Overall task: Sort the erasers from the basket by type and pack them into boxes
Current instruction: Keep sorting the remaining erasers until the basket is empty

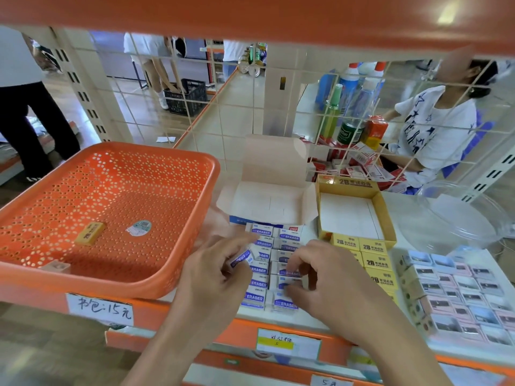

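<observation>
beside the basket [111, 190], left hand [211, 277] holds eraser [242, 257] aslant.

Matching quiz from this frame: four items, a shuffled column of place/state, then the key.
Things:
1. lone yellow 2B eraser
2. loose blue-and-white eraser
3. white box
4. yellow box

Place or state:
A. flap raised, behind the blue-and-white rows
B. lying in the orange basket
C. open-topped, behind the yellow rows
D. pinched in the left hand

Pairs: 1-B, 2-D, 3-A, 4-C.
</observation>
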A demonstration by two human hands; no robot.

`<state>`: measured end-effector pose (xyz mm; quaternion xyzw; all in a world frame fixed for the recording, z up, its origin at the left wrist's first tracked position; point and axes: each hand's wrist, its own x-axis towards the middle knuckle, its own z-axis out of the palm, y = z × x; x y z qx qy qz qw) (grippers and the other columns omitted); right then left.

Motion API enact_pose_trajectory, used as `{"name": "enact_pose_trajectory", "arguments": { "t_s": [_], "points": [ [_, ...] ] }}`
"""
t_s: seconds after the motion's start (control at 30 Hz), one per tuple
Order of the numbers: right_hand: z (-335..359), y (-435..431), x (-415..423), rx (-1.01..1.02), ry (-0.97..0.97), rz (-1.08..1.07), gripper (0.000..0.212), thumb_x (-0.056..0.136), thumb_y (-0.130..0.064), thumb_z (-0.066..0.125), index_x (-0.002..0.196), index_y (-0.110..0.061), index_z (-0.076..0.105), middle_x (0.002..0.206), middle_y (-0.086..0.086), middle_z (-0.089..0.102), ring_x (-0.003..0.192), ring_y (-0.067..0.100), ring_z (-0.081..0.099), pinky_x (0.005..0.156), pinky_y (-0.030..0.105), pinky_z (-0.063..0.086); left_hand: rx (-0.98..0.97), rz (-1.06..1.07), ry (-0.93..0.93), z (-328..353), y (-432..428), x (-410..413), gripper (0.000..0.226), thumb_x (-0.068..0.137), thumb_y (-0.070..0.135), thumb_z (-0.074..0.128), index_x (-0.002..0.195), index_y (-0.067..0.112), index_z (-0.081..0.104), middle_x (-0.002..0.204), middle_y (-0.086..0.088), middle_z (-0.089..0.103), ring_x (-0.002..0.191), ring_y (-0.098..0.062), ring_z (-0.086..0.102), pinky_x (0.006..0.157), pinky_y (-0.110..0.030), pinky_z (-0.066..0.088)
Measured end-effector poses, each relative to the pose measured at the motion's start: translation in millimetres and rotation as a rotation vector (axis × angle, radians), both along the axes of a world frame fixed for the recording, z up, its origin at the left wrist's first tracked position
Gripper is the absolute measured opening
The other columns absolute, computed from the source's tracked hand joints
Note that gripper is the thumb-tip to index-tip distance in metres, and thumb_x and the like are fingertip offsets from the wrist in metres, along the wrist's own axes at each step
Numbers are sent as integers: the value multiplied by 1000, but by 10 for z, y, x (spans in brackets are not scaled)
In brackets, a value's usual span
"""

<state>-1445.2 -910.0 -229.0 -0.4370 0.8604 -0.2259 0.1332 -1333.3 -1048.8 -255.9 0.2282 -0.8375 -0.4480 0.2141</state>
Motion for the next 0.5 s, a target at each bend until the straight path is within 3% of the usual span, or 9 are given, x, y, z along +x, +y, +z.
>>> {"name": "enact_pose_trajectory", "arguments": {
  "t_s": [0.07,0.2,0.33,0.4,0.5],
  "points": [
    [15,-2,-9,-16,-4,-10,8,85,-33,64,90,-32,58,84,-18,48,78,-3,46,64,14,37,26,7,6,12,2,2,35,87,3,59,99,33,71,86,18,64,50,-4,49,49,-8,36],
    [47,-1,-26,-31,0,-14,8,87,-35,63,90,-28,60,84,-16,51,79,-1,48,66,16,40,62,-5,5,32,7,9,38,92,3,52,107,34,68,67,17,58,47,-3,44,48,-7,33],
    [77,-17,-44,-64,-10,-26,8,88,-35,61,85,-28,60,80,-15,53,76,1,48,64,17,40,78,-54,-10,72,14,-3,48,94,0,41,105,41,63,87,17,53,74,6,54,66,-5,38],
    [75,-34,-52,-72,-8,-29,8,88,-37,60,86,-29,58,79,-16,52,75,0,47,63,16,37,100,-54,-12,67,15,-7,44,95,-1,40,101,35,64,81,15,56,64,4,53,59,-7,37],
    [78,-45,-58,-67,-5,-23,8,89,-38,60,85,-31,57,78,-17,52,73,0,47,61,16,36,151,-55,-4,30,8,-17,31,97,1,40,101,24,61,54,10,51,41,-4,35,44,-13,28]
  ]
}}
